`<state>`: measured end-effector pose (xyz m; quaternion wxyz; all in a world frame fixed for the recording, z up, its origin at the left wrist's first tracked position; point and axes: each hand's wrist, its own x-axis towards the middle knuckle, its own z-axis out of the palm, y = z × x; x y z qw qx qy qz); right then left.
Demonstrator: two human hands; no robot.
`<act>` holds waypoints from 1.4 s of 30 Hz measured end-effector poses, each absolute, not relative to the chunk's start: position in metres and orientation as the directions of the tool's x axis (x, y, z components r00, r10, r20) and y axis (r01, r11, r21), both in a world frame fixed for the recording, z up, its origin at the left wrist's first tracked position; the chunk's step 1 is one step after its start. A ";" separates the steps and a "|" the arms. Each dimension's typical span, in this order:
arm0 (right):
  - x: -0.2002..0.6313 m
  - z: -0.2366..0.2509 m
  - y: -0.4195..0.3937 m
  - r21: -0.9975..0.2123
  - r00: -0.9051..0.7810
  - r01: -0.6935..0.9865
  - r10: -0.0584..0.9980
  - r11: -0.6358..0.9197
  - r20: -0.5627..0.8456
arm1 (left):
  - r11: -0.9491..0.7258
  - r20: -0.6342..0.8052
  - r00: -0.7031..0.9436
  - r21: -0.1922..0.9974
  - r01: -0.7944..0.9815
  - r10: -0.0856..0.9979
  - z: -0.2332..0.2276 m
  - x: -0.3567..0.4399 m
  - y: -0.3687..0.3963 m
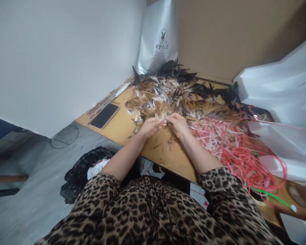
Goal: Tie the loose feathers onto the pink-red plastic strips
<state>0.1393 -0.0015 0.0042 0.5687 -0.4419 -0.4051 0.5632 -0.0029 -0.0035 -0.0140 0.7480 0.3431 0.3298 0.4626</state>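
Note:
My left hand [151, 126] and my right hand [177, 123] meet fingertip to fingertip over a wooden table [122, 127]. Both pinch a small tuft of brown feathers [166, 119] between them. Just beyond lies a large heap of brown, white and black feathers [168, 95]. A tangle of red and pink plastic string [226, 143] spreads to the right of my right forearm. A few loose feathers [169, 144] lie on the table under my wrists.
A black phone [104, 115] lies face up at the table's left corner beside thin sticks [109, 98]. A white bag with a rabbit logo [159, 37] stands at the back. White plastic bags [283, 92] sit right; a black bag [79, 172] lies on the floor.

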 end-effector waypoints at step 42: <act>0.133 0.000 -0.006 -0.980 0.011 -0.197 0.999 -0.037 -0.040 | 0.316 -0.169 0.337 0.836 -0.449 0.926 -0.019 -0.001 -0.002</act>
